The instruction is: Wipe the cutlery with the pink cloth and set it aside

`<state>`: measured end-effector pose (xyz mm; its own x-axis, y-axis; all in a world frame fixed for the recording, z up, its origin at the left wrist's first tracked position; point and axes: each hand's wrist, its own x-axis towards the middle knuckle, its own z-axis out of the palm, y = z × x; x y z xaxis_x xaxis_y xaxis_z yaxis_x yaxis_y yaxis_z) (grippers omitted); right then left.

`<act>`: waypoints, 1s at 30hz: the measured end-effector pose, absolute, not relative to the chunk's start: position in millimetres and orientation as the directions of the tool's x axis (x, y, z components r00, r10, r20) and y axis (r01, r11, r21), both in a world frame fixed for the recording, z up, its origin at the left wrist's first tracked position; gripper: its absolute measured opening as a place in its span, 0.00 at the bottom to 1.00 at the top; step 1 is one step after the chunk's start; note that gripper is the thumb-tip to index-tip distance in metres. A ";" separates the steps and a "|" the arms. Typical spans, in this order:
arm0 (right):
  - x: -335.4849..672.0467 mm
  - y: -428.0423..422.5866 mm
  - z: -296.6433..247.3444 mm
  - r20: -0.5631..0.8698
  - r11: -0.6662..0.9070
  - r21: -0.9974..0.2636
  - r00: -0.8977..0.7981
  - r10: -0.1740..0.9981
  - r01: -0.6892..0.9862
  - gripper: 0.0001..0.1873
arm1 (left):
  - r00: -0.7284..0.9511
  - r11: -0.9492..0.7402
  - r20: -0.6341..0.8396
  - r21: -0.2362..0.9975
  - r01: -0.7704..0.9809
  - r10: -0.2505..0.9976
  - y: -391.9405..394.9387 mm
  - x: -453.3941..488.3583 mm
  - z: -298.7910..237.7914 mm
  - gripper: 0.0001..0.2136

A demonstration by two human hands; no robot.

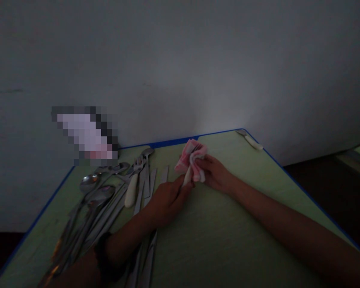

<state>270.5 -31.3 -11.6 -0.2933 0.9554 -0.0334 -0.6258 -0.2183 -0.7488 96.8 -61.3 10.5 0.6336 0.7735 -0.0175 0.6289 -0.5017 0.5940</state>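
Observation:
My right hand (216, 173) is closed round a pink and white cloth (191, 158) bunched over the far end of a utensil. My left hand (167, 199) is closed on that utensil's pale handle (187, 179), just below the cloth. Both hands rest over the middle of a light green table (228, 232). What kind of utensil it is stays hidden by the cloth.
Several metal spoons, forks and knives (108, 204) lie spread on the table's left half, one with a white handle (131, 192). A white-handled utensil (250, 140) lies at the far right corner. The table has a blue edge (168, 142) against a grey wall.

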 end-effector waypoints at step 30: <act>264.2 -33.1 -17.5 -0.055 -0.128 -0.940 -0.232 0.971 -0.316 0.13 | 0.668 -0.475 -0.101 0.627 0.618 0.737 -65.9 88.1 24.1 0.13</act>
<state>264.2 -33.1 -17.5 -0.2317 0.9713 -0.0547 -0.3158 -0.1283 -0.9401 88.1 -65.9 24.1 0.6681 0.7373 -0.1006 0.6181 -0.4746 0.6267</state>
